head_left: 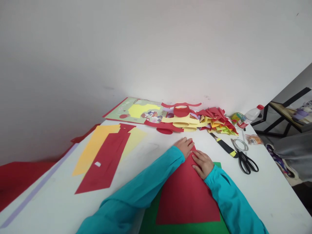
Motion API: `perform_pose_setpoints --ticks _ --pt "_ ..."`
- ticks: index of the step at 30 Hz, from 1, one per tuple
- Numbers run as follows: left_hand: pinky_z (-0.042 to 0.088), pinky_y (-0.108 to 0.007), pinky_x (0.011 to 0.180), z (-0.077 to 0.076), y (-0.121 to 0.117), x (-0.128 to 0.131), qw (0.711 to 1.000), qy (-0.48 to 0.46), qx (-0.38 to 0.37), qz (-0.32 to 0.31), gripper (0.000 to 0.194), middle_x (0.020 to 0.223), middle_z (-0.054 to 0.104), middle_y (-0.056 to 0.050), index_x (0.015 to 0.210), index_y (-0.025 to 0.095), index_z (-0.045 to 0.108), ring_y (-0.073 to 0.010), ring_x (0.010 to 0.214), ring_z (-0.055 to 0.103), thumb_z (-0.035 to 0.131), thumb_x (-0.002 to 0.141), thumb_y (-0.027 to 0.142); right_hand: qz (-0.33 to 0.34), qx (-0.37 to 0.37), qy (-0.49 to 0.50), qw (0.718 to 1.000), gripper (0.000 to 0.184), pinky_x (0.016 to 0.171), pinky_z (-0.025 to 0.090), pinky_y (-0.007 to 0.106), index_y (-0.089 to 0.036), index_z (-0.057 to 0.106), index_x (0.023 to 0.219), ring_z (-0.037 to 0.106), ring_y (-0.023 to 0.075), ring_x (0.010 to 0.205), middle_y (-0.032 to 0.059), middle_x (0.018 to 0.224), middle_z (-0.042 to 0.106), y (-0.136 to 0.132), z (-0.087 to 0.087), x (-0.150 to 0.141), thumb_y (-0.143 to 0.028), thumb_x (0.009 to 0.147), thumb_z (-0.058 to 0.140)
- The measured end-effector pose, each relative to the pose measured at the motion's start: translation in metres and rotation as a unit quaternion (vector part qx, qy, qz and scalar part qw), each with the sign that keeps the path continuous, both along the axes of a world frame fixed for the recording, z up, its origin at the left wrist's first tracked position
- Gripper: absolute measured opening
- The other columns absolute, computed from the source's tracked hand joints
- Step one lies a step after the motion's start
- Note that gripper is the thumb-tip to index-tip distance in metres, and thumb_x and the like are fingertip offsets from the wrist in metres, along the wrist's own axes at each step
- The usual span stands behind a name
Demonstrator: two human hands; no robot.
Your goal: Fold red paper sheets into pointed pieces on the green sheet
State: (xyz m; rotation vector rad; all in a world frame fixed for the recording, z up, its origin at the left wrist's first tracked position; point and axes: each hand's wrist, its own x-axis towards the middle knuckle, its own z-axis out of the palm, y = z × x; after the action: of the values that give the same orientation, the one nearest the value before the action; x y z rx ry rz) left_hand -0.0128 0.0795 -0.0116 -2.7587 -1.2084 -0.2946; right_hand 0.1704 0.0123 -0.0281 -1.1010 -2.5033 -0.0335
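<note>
A large red sheet of paper [187, 195] lies over a green sheet [152, 216] right in front of me, narrowing toward its far end. At that far end my left hand [184, 147] has its fingers bent together on the paper's edge. My right hand [203, 164] rests on the paper's right side close by, fingers apart and laid flat, thumb toward me. Both forearms wear teal sleeves. The fingertips cover part of the far edge, so whether it is folded there I cannot tell.
Left lie a cut red sheet [107, 159] and an orange sheet [89, 143]. Behind are a picture board [119, 112], curled paper strips [181, 111] and a folded paper pile [215, 118]. To the right are a utility knife [226, 147], black scissors [245, 161], a tape roll [240, 145] and a bottle [251, 116].
</note>
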Motion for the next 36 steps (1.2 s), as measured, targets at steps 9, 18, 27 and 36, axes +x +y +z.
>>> perform_pose_setpoints --ticks 9,18,27,36 --pt "0.034 -0.039 0.087 -0.0011 -0.0006 -0.0013 1.000 0.005 -0.001 0.007 0.046 0.138 0.041 -0.014 0.125 0.011 0.049 -0.0280 0.101 0.047 0.048 0.086 0.035 -0.003 0.003 -0.001 1.000 0.044 0.097 0.044 0.046 -0.011 0.057 0.120 0.042 0.0286 0.123 0.0136 0.128 0.054 0.0004 -0.0031 0.0016 -0.036 0.088 0.042" --pt "0.035 -0.037 0.085 -0.0004 0.0005 -0.0004 1.000 0.007 0.001 -0.001 0.044 0.134 0.046 -0.013 0.123 0.010 0.050 -0.0274 0.100 0.048 0.048 0.086 0.034 0.002 0.019 -0.004 1.000 0.044 0.095 0.046 0.046 -0.010 0.058 0.119 0.045 0.0290 0.120 0.0143 0.127 0.054 0.0012 -0.0011 0.0013 -0.037 0.088 0.042" --pt "0.035 -0.038 0.085 0.0020 0.0006 -0.0002 1.000 0.010 -0.003 -0.007 0.044 0.134 0.046 -0.015 0.124 0.010 0.050 -0.0273 0.100 0.048 0.046 0.087 0.034 0.004 0.019 0.003 1.000 0.043 0.095 0.045 0.046 -0.011 0.057 0.120 0.044 0.0288 0.121 0.0152 0.127 0.054 0.0014 -0.0028 0.0014 -0.036 0.088 0.044" --pt "0.033 -0.042 0.089 -0.0074 0.0021 -0.0043 1.000 -0.001 0.007 0.006 0.047 0.137 0.039 -0.018 0.125 0.014 0.049 -0.0290 0.103 0.047 0.046 0.086 0.040 -0.002 0.013 -0.003 1.000 0.044 0.096 0.045 0.046 -0.010 0.058 0.120 0.045 0.0290 0.120 0.0143 0.128 0.054 0.0005 -0.0001 0.0003 -0.036 0.088 0.043"
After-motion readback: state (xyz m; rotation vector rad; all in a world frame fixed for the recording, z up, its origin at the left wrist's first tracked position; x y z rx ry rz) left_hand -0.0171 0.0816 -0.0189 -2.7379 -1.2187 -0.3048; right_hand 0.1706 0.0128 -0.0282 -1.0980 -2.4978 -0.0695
